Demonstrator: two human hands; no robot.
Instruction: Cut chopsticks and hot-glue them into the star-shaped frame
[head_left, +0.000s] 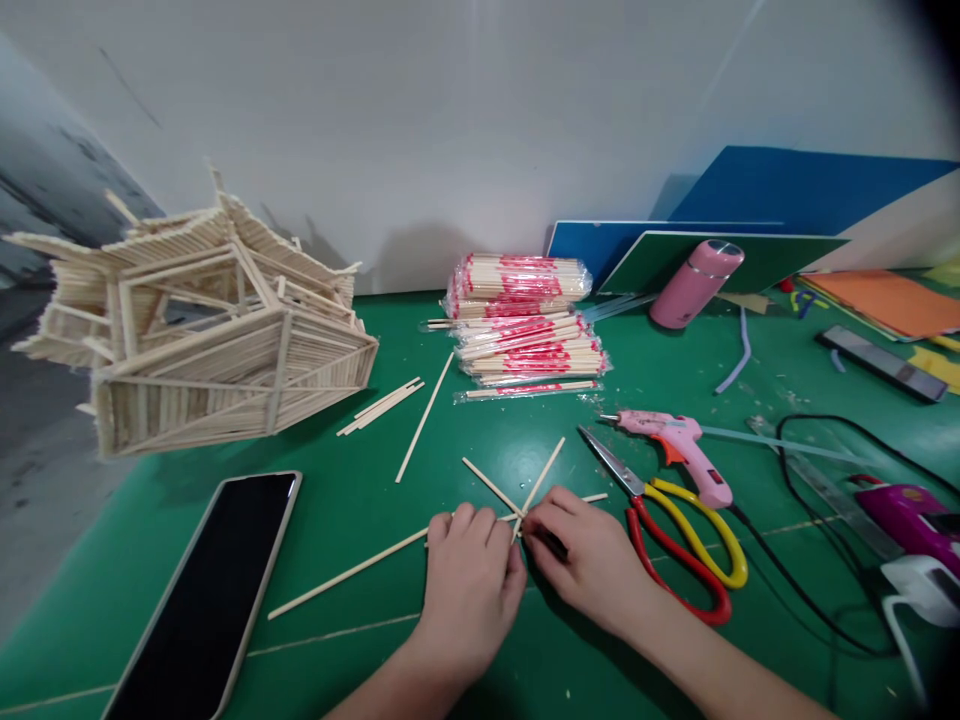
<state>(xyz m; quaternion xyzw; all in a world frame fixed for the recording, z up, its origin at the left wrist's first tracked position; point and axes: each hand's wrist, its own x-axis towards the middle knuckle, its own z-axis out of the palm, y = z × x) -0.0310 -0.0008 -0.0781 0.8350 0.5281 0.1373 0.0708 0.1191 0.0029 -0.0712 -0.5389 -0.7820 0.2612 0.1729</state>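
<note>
My left hand [469, 580] is closed over a long wooden chopstick [345, 578] lying on the green table, its fingertips pressed down on it. Close beside it, my right hand [581, 550] pinches at the spot where several sticks cross. One crossing stick [546, 470] slants up to the right and a shorter stick [487, 483] up to the left. The fingers hide the joint itself. Right of my right hand lie scissors [660, 510] with one red and one yellow handle, blades partly apart. Behind them rests a pink glue gun [675, 440], a glue stick in its back.
A house-like model of sticks [225, 340] stands at the left, above a phone [217, 590]. Wrapped chopsticks [525, 330] are piled by the wall, loose sticks [382, 405] nearby. A pink bottle [696, 285] stands at the back right; black cords [795, 600] run along the right.
</note>
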